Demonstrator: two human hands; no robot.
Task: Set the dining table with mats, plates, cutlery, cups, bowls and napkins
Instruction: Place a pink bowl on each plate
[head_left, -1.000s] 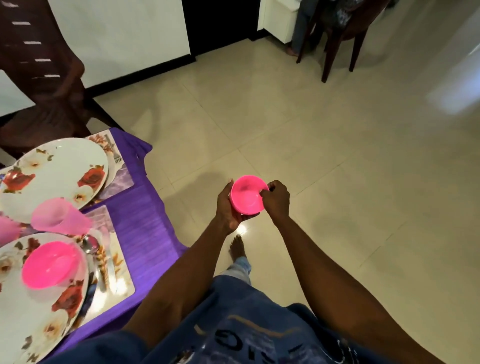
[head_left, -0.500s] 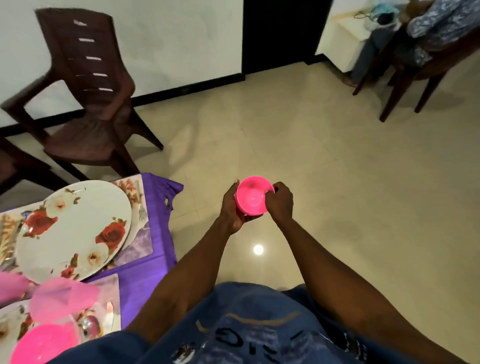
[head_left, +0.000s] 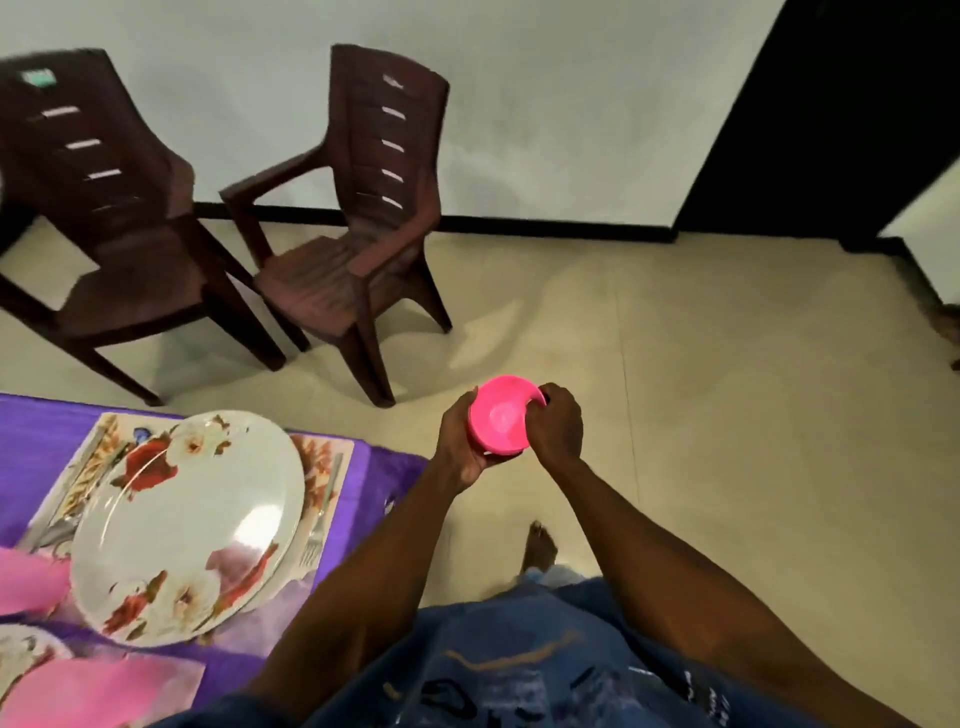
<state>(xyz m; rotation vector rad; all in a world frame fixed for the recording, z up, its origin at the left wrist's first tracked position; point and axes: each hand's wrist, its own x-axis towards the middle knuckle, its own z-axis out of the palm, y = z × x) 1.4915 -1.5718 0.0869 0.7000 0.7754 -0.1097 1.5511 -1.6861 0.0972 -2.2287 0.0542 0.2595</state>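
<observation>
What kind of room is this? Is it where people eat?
Probably yes, a dining room at home. A flowered plate sits on a mat with a fork beside it, on a table under a purple cloth. Two brown chairs stand by the wall, and both hands hold a pink bowl.

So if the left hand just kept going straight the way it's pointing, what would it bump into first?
Probably nothing soon. The left hand, gripping the pink bowl from below, points forward over bare floor. The nearer brown chair stands off to its left, so the white wall looks likeliest, though depth is unclear.
</observation>
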